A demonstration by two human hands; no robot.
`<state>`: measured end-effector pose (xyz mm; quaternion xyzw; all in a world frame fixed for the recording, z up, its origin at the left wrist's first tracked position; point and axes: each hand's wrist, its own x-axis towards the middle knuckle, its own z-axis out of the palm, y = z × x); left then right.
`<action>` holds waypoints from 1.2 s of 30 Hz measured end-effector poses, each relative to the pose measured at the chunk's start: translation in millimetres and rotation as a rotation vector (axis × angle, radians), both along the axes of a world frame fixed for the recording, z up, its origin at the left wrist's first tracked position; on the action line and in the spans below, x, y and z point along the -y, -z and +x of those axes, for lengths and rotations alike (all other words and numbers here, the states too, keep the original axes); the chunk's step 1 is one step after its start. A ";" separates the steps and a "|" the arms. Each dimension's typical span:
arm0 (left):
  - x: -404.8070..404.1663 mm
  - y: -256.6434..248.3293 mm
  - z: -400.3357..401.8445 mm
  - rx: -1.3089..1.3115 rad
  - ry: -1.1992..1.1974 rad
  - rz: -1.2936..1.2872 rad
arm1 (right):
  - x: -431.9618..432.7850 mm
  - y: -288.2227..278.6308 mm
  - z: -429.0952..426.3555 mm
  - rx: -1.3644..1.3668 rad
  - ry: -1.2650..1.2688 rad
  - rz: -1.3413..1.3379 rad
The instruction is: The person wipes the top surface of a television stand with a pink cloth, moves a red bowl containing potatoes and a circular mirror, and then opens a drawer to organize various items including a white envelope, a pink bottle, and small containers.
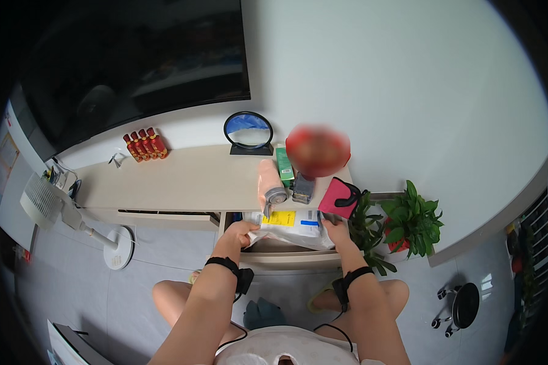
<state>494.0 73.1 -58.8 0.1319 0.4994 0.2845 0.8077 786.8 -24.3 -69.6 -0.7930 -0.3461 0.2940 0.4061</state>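
Note:
A clear plastic bag of white packets, with yellow and blue labels, lies in the open drawer of a long cabinet. My left hand grips the bag's left edge. At its right edge, my right hand holds the plastic. On the cabinet top just behind the drawer lie a pink rolled item in plastic, a green box, a grey item in clear wrapping and a pink pouch with a black strap. The rest of the drawer's contents is mostly hidden.
Potted plants stand close by on the right. On the cabinet are a round sand picture, a blurred red object and several red bottles. A white fan stands left, a black wheeled stool right.

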 end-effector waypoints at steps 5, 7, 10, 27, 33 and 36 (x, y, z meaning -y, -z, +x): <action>-1.7 16.7 -53.8 0.066 0.183 0.009 | 3.3 -13.4 6.5 -0.557 -0.239 -0.150; 20.5 -5.6 -52.0 0.033 0.160 0.084 | 18.2 -53.7 -3.8 -0.562 -0.305 -0.235; 47.0 -27.1 -72.7 0.031 0.183 0.128 | 34.8 -82.8 -20.2 -0.517 -0.543 -0.496; 80.2 -109.0 -260.2 -0.116 -0.134 0.461 | -2.5 -146.8 -197.0 -0.462 -0.859 -0.163; 15.9 -89.3 -258.3 -0.156 -0.217 0.439 | -76.0 -90.1 -222.9 -0.272 -0.592 -0.021; -14.1 -62.9 -270.9 -0.201 -0.184 0.404 | -81.4 -78.0 -243.0 -0.312 -0.551 -0.137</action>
